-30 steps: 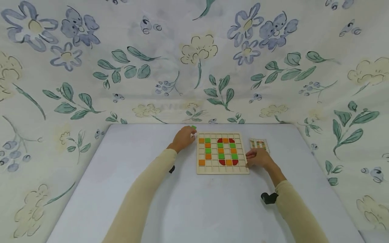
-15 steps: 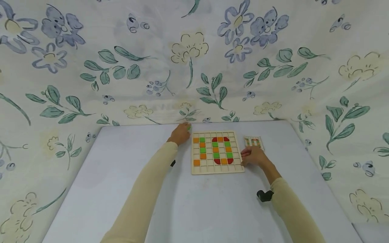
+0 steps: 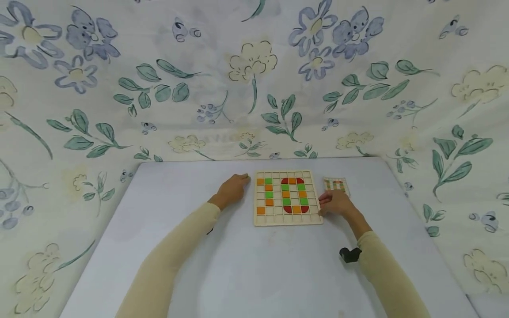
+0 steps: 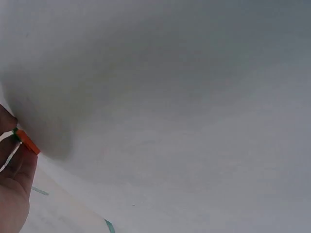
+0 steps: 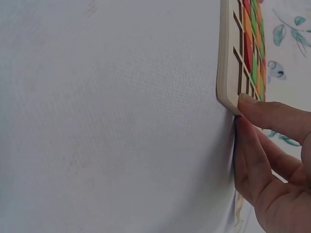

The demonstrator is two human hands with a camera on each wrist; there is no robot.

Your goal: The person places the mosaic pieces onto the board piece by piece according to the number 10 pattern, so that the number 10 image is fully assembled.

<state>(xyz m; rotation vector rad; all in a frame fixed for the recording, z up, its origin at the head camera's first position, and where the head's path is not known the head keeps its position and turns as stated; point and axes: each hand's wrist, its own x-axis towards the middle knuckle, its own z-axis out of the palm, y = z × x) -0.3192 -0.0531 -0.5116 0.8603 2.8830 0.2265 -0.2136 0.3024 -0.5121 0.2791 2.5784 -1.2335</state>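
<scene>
A square wooden grid board point(image 3: 280, 219) lies on the table, with orange, green and red tiles in its cells; they form a 1 and a 0. Left of the board is my left hand point(image 3: 232, 191). In the left wrist view its fingers point(image 4: 19, 165) pinch an orange tile point(image 4: 28, 141), with a sliver of green beside it. At the board's right edge, my right hand point(image 3: 337, 203) grips the near corner. The right wrist view shows the thumb point(image 5: 267, 114) on the board's rim point(image 5: 226, 63) and the other fingers against its side.
A small printed card point(image 3: 335, 184) with a coloured grid pattern lies right of the board, just beyond the right hand. Floral cloth point(image 3: 254, 88) rises behind the white table point(image 3: 258, 269) and at both sides. A black device point(image 3: 350, 255) sits at the right wrist.
My left hand has drawn back slightly from the board's upper left, and the green piece at its fingertips no longer shows in the head view. The right hand stays at the board's edge.
</scene>
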